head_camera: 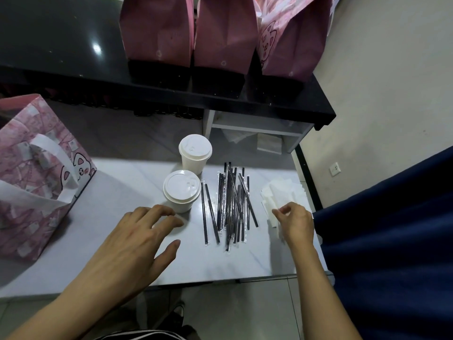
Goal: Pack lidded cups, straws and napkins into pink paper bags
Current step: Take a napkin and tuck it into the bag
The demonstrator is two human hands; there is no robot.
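Two white lidded cups stand on the white table [103, 207]: the near cup [181, 191] and the far cup [195, 153]. To their right lies a pile of several black wrapped straws [231, 204]. A stack of white napkins [282, 195] lies at the table's right edge. My left hand [144, 234] hovers with fingers spread, fingertips just short of the near cup. Over the napkins' near edge rests my right hand [296, 222], fingers curled and touching them. An open pink paper bag [36, 173] with a cat print and white handles stands at the left.
Three more pink bags [225, 33] stand on a black shelf [318, 104] behind the table. More napkins lie in a white cubby [269, 138] under it. Dark blue fabric [392, 229] hangs at the right. Tiled floor shows below the table.
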